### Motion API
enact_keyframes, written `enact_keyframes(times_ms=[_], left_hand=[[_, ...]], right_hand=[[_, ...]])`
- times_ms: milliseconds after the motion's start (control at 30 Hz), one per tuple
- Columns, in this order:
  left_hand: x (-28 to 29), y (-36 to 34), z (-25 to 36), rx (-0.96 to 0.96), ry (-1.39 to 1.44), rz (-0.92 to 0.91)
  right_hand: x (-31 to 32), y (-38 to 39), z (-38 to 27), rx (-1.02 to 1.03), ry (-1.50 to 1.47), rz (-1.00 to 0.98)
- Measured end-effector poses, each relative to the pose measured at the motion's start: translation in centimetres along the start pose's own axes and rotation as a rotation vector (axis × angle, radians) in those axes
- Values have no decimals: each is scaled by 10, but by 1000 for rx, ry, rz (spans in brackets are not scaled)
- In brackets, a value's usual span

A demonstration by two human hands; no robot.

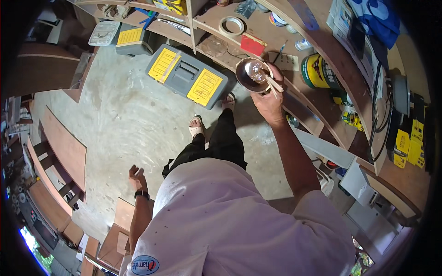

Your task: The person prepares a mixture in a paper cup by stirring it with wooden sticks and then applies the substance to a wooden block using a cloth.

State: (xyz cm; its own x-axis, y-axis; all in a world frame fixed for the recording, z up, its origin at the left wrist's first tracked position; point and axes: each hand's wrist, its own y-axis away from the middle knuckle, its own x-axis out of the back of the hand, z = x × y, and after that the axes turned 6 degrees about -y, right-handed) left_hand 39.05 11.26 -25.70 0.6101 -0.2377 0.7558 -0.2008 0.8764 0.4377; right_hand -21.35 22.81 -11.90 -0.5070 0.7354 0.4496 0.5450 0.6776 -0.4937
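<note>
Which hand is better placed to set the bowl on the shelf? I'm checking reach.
Right. The right hand already holds the bowl and sticks beside the shelf; the left hand hangs empty, far from it.

— Where are our arms?
— Our right arm reaches up and forward, nearly straight, and the right hand [269, 99] is closed in a grip, knuckles toward us.
— And the other?
— Our left arm hangs low at our side, and the left hand [136, 177] is empty, its fingers loosely curled.
</note>
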Motion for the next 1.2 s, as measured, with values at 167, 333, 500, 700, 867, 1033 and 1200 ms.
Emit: enact_keyframes(times_ms=[167,333,500,700,867,1033,1200], left_hand=[[-2,22,-41,246,102,19],[-22,38,-49,170,84,-121],[-69,45,71,22,301,-218],[-52,48,247,-468,362,-476],[-33,68,340,-889,326,-523],[-42,66,357,-987,249,-574],[-68,14,268,-596,359,-573]], right_hand=[[-20,-10,10,-10,-49,25],[-24,-23,-1,-29,-105,32],[-21,-18,-20,-192,-166,-118],[-45,-27,-82,-120,-292,-225],[-54,-34,-105,-71,-329,-205],[-45,-34,-104,-122,-191,-150],[-53,-38,-48,-281,-215,99]])
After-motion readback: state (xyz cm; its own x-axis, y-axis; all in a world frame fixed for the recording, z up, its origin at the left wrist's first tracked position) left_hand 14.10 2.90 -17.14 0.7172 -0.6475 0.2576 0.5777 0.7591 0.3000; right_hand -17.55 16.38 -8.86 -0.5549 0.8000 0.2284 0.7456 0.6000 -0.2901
